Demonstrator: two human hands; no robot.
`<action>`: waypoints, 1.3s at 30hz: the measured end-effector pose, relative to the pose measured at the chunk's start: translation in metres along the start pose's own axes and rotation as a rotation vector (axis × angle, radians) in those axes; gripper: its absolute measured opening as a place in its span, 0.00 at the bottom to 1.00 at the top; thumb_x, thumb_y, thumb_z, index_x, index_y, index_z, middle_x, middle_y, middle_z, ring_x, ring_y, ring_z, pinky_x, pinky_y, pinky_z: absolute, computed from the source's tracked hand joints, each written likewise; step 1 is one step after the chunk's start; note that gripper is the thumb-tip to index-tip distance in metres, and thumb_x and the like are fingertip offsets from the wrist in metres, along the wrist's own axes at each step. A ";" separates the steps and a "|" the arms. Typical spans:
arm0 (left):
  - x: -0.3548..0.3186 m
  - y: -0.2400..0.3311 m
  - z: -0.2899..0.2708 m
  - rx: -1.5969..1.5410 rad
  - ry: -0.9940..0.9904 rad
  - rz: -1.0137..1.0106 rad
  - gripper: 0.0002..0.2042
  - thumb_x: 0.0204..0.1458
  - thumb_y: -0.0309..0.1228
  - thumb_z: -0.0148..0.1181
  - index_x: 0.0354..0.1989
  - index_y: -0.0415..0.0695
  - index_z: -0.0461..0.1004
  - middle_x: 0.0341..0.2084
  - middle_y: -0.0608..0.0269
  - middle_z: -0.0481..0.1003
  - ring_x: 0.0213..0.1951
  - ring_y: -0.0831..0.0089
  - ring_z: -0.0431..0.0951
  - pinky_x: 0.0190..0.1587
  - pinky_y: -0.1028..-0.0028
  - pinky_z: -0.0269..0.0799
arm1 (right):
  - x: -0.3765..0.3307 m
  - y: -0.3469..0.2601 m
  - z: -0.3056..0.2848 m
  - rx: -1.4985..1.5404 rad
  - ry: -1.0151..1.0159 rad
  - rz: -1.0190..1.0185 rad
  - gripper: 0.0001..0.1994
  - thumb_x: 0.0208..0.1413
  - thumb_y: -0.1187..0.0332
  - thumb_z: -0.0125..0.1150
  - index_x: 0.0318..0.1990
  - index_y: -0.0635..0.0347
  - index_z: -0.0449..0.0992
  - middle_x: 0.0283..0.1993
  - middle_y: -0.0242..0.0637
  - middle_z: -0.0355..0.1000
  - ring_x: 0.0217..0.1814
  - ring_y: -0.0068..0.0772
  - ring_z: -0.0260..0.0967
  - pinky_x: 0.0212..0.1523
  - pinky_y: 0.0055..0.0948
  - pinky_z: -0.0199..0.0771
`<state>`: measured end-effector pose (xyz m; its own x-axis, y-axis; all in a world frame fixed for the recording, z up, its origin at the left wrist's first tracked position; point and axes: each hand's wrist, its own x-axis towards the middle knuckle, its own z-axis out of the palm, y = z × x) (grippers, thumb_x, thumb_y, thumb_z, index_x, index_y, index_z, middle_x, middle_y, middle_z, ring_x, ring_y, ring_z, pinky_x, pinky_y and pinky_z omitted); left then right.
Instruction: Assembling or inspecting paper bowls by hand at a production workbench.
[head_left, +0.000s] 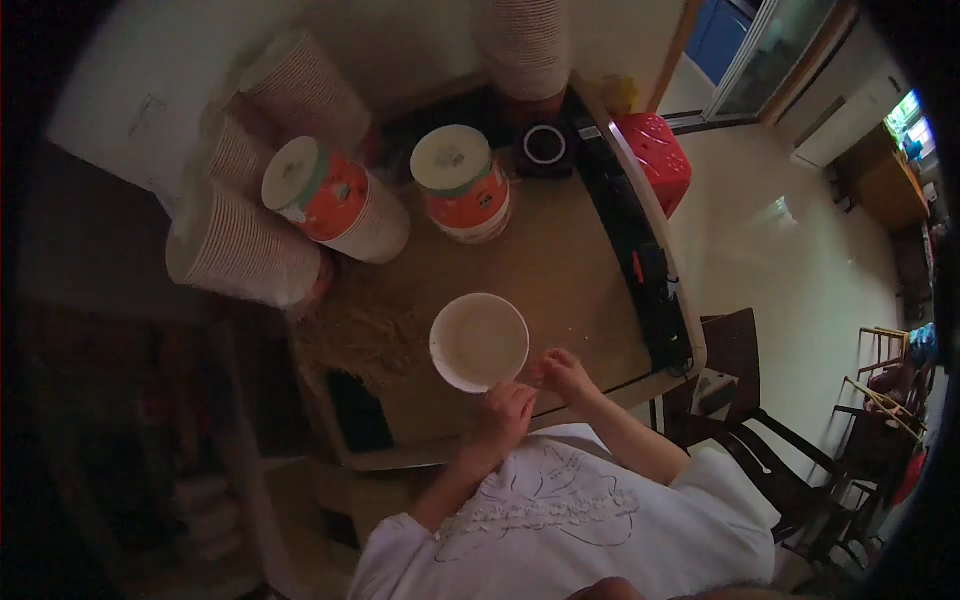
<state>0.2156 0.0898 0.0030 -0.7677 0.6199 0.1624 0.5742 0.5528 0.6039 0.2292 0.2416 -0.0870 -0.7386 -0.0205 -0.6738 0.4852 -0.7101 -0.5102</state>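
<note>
A white round bowl point(478, 342), pale inside, stands on the brown table covering point(580, 290) in front of me. My left hand point(506, 410) is closed at the bowl's near rim, its fingers curled and pressed together. Just right of the bowl, my right hand point(562, 374) is closed too, thumb and fingertips drawn together. The two hands are close, fingertips pointing toward each other. Whatever is pinched between them is too small and dim to make out. Left of the bowl lies a loose brown fibrous heap point(362, 340).
Two wrapped bowl stacks with orange bands, one tilted point(338, 205) and one upright point(462, 185), stand behind the bowl. More nested stacks point(240, 250) crowd the left; a tall stack point(525, 50) rises at the back beside a black round-topped device point(545, 148). A red stool point(655, 160) and dark chair point(735, 365) flank the table's right.
</note>
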 end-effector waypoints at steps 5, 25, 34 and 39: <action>-0.002 0.008 -0.002 -0.139 0.061 0.037 0.10 0.39 0.25 0.57 0.33 0.43 0.70 0.29 0.59 0.69 0.35 0.61 0.69 0.39 0.66 0.66 | -0.018 -0.011 0.019 -0.257 -0.098 -0.008 0.09 0.50 0.66 0.56 0.36 0.60 0.67 0.32 0.31 0.68 0.33 0.22 0.66 0.32 0.22 0.68; 0.068 -0.023 0.004 0.028 -0.187 -0.295 0.25 0.41 0.24 0.52 0.52 0.52 0.60 0.40 0.55 0.67 0.40 0.59 0.69 0.39 0.64 0.69 | -0.010 -0.028 0.018 -0.290 0.053 -0.141 0.06 0.51 0.64 0.54 0.34 0.54 0.71 0.23 0.22 0.65 0.18 0.12 0.55 0.15 0.15 0.54; 0.067 -0.022 0.001 -0.064 -0.123 -0.209 0.26 0.39 0.21 0.52 0.51 0.53 0.61 0.39 0.56 0.66 0.38 0.58 0.70 0.36 0.65 0.70 | -0.012 -0.032 0.024 -0.250 0.006 -0.175 0.08 0.51 0.61 0.55 0.33 0.55 0.71 0.23 0.22 0.65 0.19 0.11 0.54 0.16 0.15 0.53; 0.066 -0.016 -0.023 -0.310 -0.058 -0.371 0.18 0.38 0.19 0.49 0.42 0.46 0.66 0.32 0.55 0.66 0.34 0.62 0.71 0.34 0.69 0.69 | -0.019 -0.036 0.042 -0.514 -0.087 -0.359 0.06 0.51 0.66 0.53 0.32 0.57 0.70 0.25 0.22 0.66 0.21 0.11 0.56 0.19 0.14 0.56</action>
<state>0.1496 0.1093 0.0222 -0.8823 0.4473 -0.1466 0.1461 0.5562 0.8181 0.2059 0.2383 -0.0333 -0.9219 0.0840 -0.3783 0.3472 -0.2545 -0.9026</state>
